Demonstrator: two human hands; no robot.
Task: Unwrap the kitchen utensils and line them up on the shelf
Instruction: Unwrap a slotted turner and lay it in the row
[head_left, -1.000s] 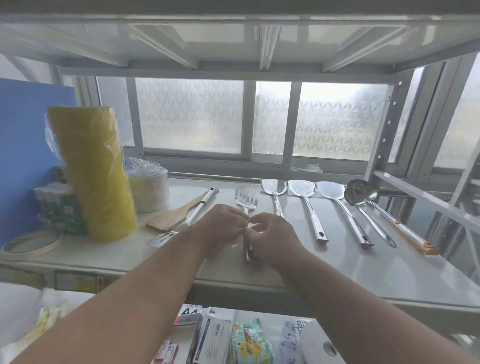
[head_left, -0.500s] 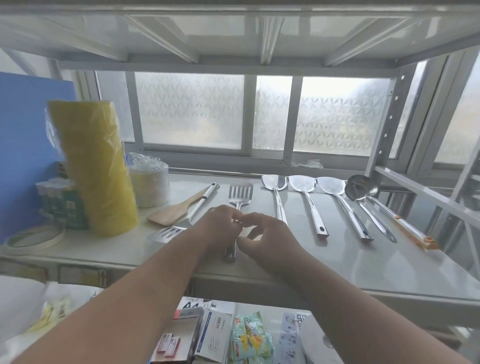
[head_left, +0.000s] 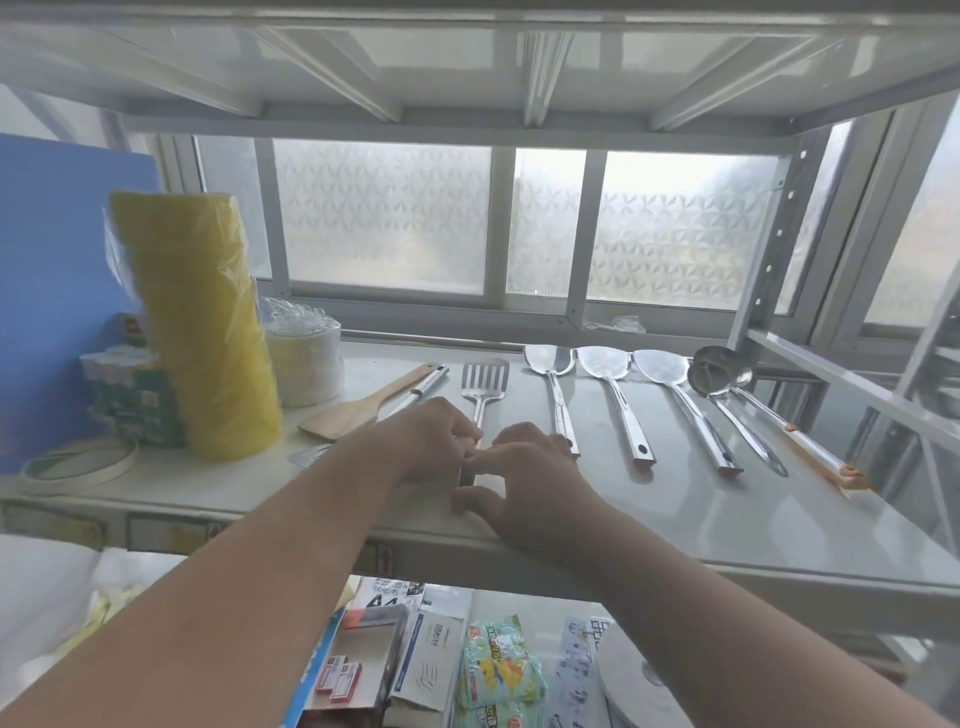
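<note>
The shelf (head_left: 727, 519) carries everything, and the slotted turner (head_left: 484, 382) lying near its middle serves as the landmark. Left of the turner stands a tall yellow roll (head_left: 208, 322) in clear wrap, with a white roll (head_left: 306, 364) just behind it, probably parked there to leave the middle free for the row. To the right of the turner three steel spatulas (head_left: 613, 395) lie side by side, heads toward the window and handles toward the person, and beyond them two ladles (head_left: 727, 379) overlap at the bowls; this looks like the line the task asks for. Just left of the turner a wooden spatula (head_left: 358, 410) and a second slotted turner (head_left: 415, 389) lie crossed at an angle, seemingly not yet sorted.

The turner itself lies flat, head away, in line with the spatulas. The left hand (head_left: 431, 441) curls its fingers round the turner's handle, likely steadying it. The right hand (head_left: 524, 478) rests just right of the handle, its fingers loosely spread and one fingertip touching the handle near the left hand, perhaps nudging it parallel or feeling for leftover wrap. No wrapping is plainly visible on it.
</note>
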